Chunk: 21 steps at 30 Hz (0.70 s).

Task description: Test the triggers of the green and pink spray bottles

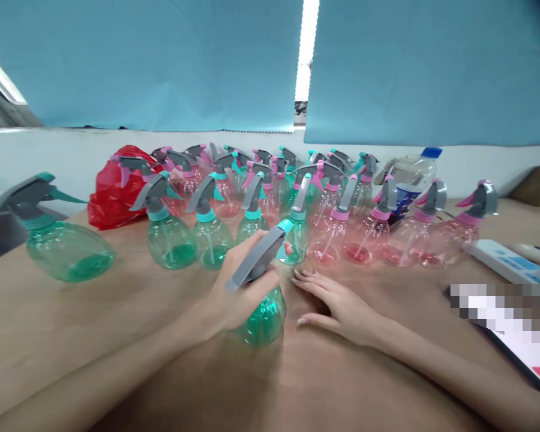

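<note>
My left hand (pixel 247 291) is wrapped round the neck of a green spray bottle (pixel 263 321), whose grey head with a turquoise nozzle points up and away to the right. The hand hides the bottle's collar and most of its trigger. My right hand (pixel 342 303) rests on the brown table (pixel 198 372) just right of that bottle, fingers stretched out, holding nothing. Beyond both hands runs a front row of spray bottles, green ones (pixel 212 243) on the left and pink ones (pixel 327 243) on the right.
More spray bottles (pixel 263 198) crowd behind the front row. A red plastic bag (pixel 112 192) lies at back left, and one green bottle (pixel 69 249) stands apart at far left. A large blue-capped bottle (pixel 416 171), a white box (pixel 506 261) and a partly blurred flat object (pixel 508 336) are on the right.
</note>
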Tool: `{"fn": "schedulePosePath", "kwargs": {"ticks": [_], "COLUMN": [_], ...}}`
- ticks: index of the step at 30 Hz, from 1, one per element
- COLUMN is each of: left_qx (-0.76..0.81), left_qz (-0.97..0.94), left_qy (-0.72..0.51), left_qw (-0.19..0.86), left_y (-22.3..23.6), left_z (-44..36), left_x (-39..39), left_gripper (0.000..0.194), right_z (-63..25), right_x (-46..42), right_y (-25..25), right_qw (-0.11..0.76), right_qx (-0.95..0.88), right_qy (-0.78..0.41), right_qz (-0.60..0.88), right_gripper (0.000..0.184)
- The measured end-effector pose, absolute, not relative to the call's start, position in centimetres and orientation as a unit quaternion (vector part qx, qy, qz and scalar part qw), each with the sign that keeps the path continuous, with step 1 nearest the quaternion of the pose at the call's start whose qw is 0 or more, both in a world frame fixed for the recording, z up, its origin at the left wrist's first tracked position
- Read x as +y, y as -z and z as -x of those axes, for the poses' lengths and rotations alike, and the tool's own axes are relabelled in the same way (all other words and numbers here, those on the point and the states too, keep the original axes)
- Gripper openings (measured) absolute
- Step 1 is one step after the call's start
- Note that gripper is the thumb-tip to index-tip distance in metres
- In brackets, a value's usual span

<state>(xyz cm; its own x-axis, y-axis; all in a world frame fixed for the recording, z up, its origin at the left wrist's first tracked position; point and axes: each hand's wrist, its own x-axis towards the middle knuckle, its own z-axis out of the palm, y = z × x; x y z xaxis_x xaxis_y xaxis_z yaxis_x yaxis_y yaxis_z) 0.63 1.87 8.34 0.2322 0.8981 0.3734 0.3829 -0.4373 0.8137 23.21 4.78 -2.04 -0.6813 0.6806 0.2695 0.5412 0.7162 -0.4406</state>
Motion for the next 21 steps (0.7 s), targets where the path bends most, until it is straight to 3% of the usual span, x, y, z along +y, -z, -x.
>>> {"fn": "schedulePosePath", "kwargs": {"ticks": [5, 13, 21], "left_qx": [0.43, 0.447, 0.459], "left_qz": [-0.718, -0.713, -0.715], "left_qy": [-0.421, -0.416, -0.423], "left_qw": [0.349, 0.345, 0.316], "left_y": [-8.79, -9.15, -8.7], "left_z": [-0.73, -0.81, -0.89], "left_x": [1.75, 1.72, 1.4], "left_gripper": [0.018, 0.01, 0.033], "right_z": [-23.13, -23.32, -23.39], "right_x": [5.01, 4.97, 4.95], "right_y": [2.04, 2.15, 2.15], "right_qw": [0.203, 0.208, 0.213], "right_qx": [-0.904, -0.902, -0.903], "right_qy": [-0.168, -0.181, -0.186], "right_qz": [0.337, 0.332, 0.325], "right_gripper": [0.068, 0.067, 0.065]}}
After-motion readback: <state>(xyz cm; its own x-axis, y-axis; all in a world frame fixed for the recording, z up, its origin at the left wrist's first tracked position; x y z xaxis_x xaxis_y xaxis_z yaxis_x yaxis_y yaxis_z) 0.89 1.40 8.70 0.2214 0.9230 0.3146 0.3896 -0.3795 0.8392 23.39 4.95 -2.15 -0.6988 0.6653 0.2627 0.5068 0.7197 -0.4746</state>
